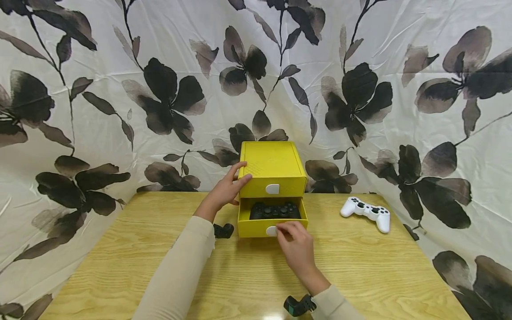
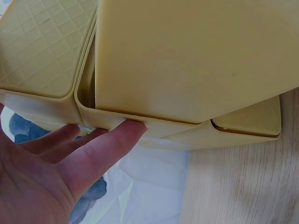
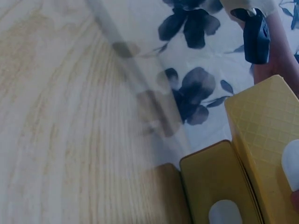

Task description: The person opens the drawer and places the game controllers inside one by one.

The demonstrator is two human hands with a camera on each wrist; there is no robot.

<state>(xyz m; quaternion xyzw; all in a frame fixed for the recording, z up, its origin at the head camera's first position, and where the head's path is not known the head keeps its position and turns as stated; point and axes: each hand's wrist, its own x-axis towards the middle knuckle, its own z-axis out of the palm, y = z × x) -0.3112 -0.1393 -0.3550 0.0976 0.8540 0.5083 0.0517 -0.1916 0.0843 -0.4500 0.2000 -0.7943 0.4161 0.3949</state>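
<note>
A yellow two-drawer box (image 1: pixel 272 160) stands on the table, its upper drawer closed. The lower drawer (image 1: pixel 252 229) is pulled out, and a black game controller (image 1: pixel 275 210) lies inside. With fingers extended, my left hand (image 1: pixel 224 191) rests against the box's left side near the top; in the left wrist view, the left hand (image 2: pixel 51 177) touches the yellow side wall. My right hand (image 1: pixel 298 246) pinches the lower drawer's white handle (image 1: pixel 271 231). The right wrist view shows that drawer's front (image 3: pixel 264 116), with only a bit of a finger at the edge.
A white game controller (image 1: pixel 366 212) lies on the wooden table (image 1: pixel 140 240), to the right of the box. Floral fabric (image 1: pixel 256 58) hangs behind and at the sides. Black wrist-worn devices are on both arms.
</note>
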